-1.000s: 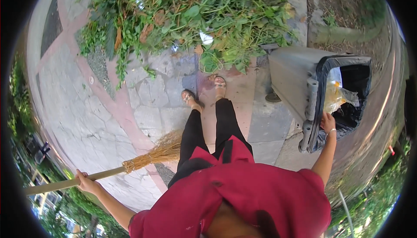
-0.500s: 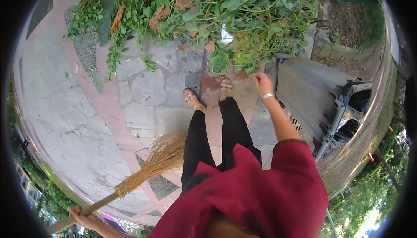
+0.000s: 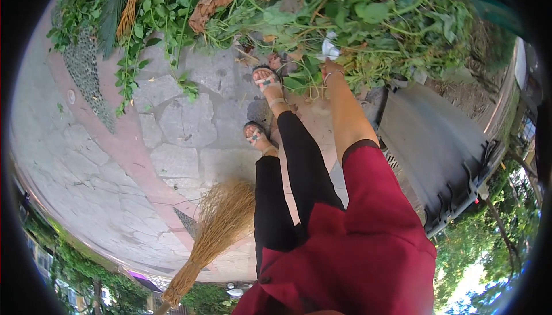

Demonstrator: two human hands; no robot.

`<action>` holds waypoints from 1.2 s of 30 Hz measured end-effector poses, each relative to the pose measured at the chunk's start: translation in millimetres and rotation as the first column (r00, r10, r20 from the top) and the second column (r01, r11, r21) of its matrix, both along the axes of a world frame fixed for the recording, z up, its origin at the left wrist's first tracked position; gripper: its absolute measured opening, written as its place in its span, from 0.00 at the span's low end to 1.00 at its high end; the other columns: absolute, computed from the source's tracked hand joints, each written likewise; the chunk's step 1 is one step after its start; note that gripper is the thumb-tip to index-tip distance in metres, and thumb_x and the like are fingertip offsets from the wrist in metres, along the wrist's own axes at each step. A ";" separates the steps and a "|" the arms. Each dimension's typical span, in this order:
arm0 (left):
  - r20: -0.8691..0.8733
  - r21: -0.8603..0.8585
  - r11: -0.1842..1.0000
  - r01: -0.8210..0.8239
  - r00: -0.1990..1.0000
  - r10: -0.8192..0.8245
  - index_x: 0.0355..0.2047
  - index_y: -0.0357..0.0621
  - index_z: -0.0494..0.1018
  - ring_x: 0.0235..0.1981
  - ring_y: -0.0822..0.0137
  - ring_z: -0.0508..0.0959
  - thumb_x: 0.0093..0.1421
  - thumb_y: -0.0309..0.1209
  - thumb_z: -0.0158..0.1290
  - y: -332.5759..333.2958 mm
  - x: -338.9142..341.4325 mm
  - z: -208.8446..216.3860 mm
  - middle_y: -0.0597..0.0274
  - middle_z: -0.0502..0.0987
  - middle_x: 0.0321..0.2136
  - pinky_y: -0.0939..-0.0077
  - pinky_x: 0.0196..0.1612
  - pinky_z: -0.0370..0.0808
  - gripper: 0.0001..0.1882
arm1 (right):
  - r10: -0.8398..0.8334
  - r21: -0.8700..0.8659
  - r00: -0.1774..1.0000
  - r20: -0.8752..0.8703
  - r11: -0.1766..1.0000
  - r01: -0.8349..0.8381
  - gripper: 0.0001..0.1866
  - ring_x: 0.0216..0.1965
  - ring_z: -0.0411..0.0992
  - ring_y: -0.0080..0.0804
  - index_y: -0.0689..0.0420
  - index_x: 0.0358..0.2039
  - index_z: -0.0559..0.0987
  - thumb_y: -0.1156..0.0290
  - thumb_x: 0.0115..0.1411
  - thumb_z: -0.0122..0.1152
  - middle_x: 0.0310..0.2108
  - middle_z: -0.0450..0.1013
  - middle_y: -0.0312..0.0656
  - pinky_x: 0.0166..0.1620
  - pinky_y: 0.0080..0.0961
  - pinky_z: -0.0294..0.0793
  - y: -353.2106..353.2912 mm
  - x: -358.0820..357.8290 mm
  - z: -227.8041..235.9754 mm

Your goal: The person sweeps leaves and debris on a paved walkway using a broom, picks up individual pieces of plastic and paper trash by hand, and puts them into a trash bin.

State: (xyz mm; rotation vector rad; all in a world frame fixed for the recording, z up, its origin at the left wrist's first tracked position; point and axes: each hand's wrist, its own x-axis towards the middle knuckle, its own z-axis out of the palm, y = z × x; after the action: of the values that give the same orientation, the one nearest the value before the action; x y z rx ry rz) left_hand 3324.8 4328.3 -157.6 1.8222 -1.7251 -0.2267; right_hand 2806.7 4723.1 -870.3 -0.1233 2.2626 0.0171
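My right hand (image 3: pixel 330 68), with a white band at the wrist, reaches down into a heap of cut greenery (image 3: pixel 368 21). Its fingers are closed at the lower edge of a crumpled white scrap (image 3: pixel 329 45), likely paper, lying among the leaves. At lower left a straw broom (image 3: pixel 215 223) slants with its bristles beside my leg; only a short end of its handle shows. My left hand is outside the picture.
A grey plastic bin (image 3: pixel 434 142) lies tipped on the right, beside the heap. Stone paving (image 3: pixel 187 122) with pinkish bands spreads out on the left. My sandalled feet (image 3: pixel 265 79) stand close to the heap, one ahead of the other. Dry brown leaves (image 3: pixel 210 7) lie in the greenery.
My right hand has moved forward from beside the bin to the white scrap. One foot has stepped toward the heap. The left hand on the broom handle has gone out of view.
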 end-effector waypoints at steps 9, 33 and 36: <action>-0.009 -0.015 0.998 -0.068 0.998 0.068 0.26 0.39 0.68 0.19 0.63 0.69 0.49 0.36 0.56 -23.6 -8.3 -15.3 0.59 0.69 0.18 0.70 0.24 0.69 0.13 | -0.826 -0.286 0.394 0.403 0.296 0.912 0.16 0.05 0.53 0.26 0.53 0.13 0.69 0.63 0.54 0.53 0.07 0.60 0.33 0.10 0.25 0.54 36.5 49.5 -10.3; -0.219 -0.018 0.979 -0.203 0.956 0.194 0.16 0.46 0.63 0.15 0.73 0.62 0.48 0.31 0.55 -23.7 18.5 27.8 0.68 0.61 0.13 0.78 0.19 0.59 0.12 | -0.222 -0.788 0.970 -0.103 0.613 0.057 0.19 0.22 0.71 0.28 0.65 0.39 0.68 0.75 0.46 0.58 0.23 0.73 0.43 0.30 0.21 0.70 -415.0 -172.7 293.0; -0.248 -0.076 0.946 -0.316 0.925 0.289 0.16 0.48 0.62 0.14 0.74 0.61 0.49 0.28 0.54 -28.3 -1.3 28.0 0.70 0.59 0.12 0.80 0.18 0.57 0.11 | -0.297 -0.731 0.955 0.017 0.648 0.214 0.20 0.18 0.72 0.22 0.69 0.42 0.67 0.78 0.47 0.58 0.22 0.73 0.44 0.19 0.18 0.69 -452.3 -187.7 290.7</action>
State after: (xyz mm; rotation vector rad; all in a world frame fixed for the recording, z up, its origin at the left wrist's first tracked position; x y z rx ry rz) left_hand 3323.5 4300.0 -129.7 1.8653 -1.2507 -0.1998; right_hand 2619.0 4270.9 -579.6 -0.2221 2.2389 -1.0747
